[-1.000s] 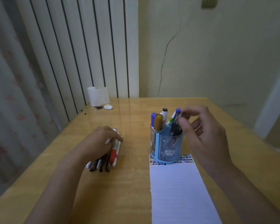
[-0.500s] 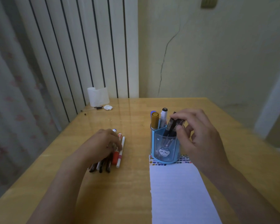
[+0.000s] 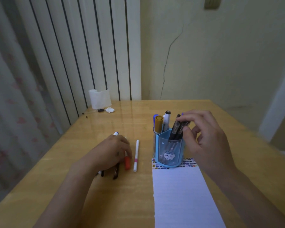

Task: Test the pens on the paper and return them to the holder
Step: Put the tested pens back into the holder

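Black pens (image 3: 177, 130) stand tilted right in holder (image 3: 169, 149).

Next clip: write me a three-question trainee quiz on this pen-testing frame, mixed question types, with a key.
1. True or false: the blue pen holder stands on the far end of the paper.
2. What does the right hand pinch? A) dark pens B) the paper C) tissue
3. Fill in: the white pen with a pink band lies on the table between the left hand and the ____.

Key: 1 true; 2 A, the dark pens standing in the holder's front compartment; 3 holder.
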Motion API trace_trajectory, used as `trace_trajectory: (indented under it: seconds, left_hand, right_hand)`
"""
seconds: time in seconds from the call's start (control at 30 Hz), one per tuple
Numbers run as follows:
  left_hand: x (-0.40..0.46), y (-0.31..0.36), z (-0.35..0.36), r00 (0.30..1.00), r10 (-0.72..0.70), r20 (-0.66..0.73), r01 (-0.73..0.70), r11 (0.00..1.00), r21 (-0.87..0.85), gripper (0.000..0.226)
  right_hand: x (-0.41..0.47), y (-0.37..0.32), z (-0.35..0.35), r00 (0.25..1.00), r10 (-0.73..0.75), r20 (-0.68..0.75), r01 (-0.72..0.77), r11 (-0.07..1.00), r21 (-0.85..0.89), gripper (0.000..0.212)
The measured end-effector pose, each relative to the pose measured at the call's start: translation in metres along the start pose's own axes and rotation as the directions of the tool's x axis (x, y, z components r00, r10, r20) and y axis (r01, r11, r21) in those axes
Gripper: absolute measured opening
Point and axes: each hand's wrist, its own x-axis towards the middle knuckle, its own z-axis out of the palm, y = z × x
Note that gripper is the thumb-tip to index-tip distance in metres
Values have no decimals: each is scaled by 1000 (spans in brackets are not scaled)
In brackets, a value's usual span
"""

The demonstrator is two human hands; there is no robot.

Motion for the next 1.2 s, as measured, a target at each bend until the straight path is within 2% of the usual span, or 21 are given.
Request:
trace_trajectory:
  seconds: [0.27, 0.37, 0.47, 0.57, 0.7, 0.9, 1.03, 1.1, 1.2]
  left_hand:
    - [4, 6, -6, 996, -78, -48, 75, 995, -67, 31]
    - [3, 11, -13, 988, -87, -124, 70, 989, -132, 30]
    - [-1, 25, -18, 959, -140, -246, 66, 955, -288, 27]
    - [-5, 33, -23, 920, -141, -367, -33, 902, -430, 29]
    - [-6, 42, -26, 885, -51, -462, -223, 826, -518, 26]
    - [-2, 70, -18, 870, 132, -475, -392, 769, -504, 24]
    - [1, 81, -11, 838, 185, -513, -449, 768, -457, 18]
    - [2, 85, -9, 791, 126, -599, -455, 776, -437, 11]
    - [4, 87, -1, 746, -123, -655, -346, 768, -539, 14]
  right_hand:
    - [0, 0, 0, 1000, 9, -6, -9, 1000, -7, 26]
    - [0, -1, 1, 1000, 5, -3, -5, 1000, 2, 28]
    - [-1, -2, 0, 1000, 1, -11, -1, 1000, 4, 32]
    - [-1, -5, -1, 998, -32, -58, 34, 999, 18, 28]
    - [-4, -14, 1, 993, -107, -54, 111, 991, 80, 19]
    - [-12, -26, 9, 993, -102, 62, 94, 988, 123, 32]
    - [-12, -23, 9, 996, -79, 46, 72, 988, 136, 18]
    - [-11, -22, 7, 999, -40, 15, 36, 981, 191, 11]
    - [-3, -19, -1, 995, 53, -88, -26, 960, 279, 3]
